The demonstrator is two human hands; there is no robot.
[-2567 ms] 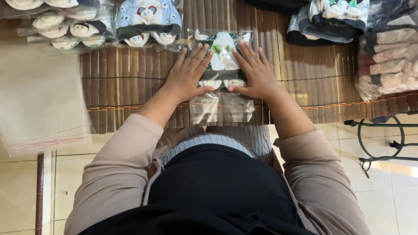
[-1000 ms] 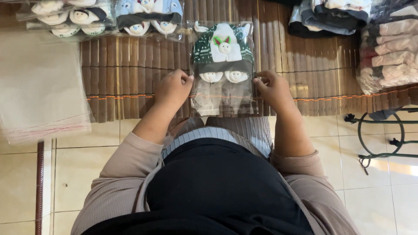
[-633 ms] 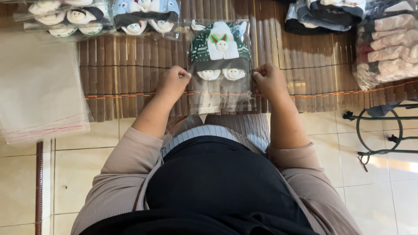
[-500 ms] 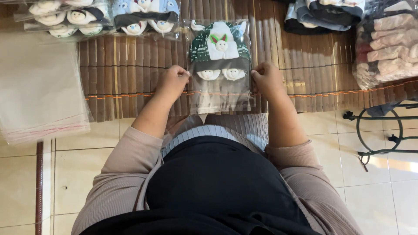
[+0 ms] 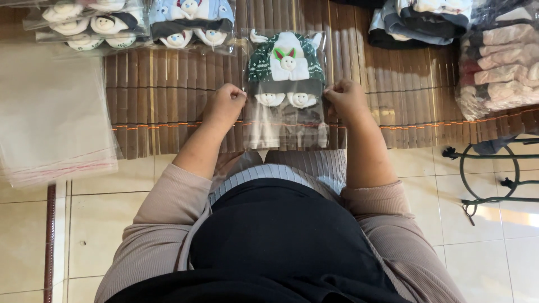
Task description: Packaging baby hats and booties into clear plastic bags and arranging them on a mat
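**Bagged baby set pinched at both edges**

The clear bag with a green knit set [image 5: 286,84] lies flat on the brown slatted mat [image 5: 168,106], straight ahead of the person. The left hand [image 5: 224,105] pinches its left edge and the right hand [image 5: 345,101] its right edge, hands apart, seemingly at a fold line. This looks like the closing step; next calls for folding the empty lower flap evenly. Finished packs [image 5: 135,22] lie beyond, spare clear bags [image 5: 50,112] left.
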